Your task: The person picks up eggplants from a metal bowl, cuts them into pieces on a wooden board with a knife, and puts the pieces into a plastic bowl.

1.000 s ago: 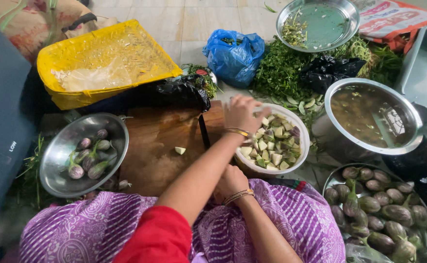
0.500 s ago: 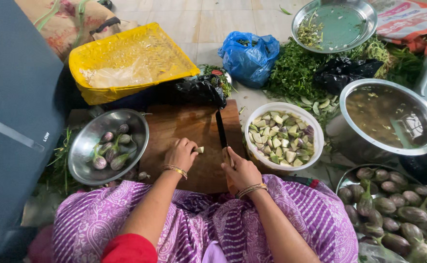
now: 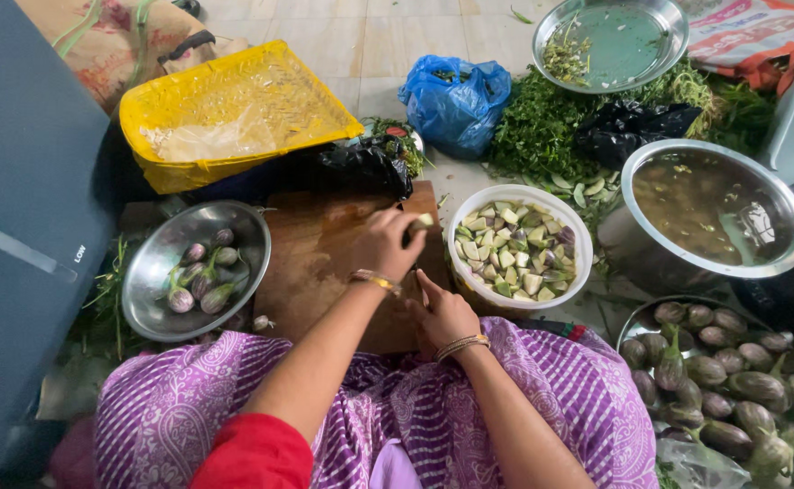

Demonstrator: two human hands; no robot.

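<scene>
My left hand (image 3: 388, 243) pinches a pale eggplant piece (image 3: 425, 220), lifted off the wooden cutting board (image 3: 320, 263) since half a second ago and now just beside the white bowl (image 3: 469, 204) of chopped cubes. My right hand (image 3: 445, 312) rests curled on the board; I cannot tell what it grips.

A cutting board (image 3: 324, 263) lies on the floor (image 3: 397, 45), a bowl of small eggplants (image 3: 193, 272) to its left, a bowl of chopped pieces (image 3: 516, 249) to its right, a basket (image 3: 234, 113) behind it, and a water-filled pot (image 3: 709, 213) at far right.
</scene>
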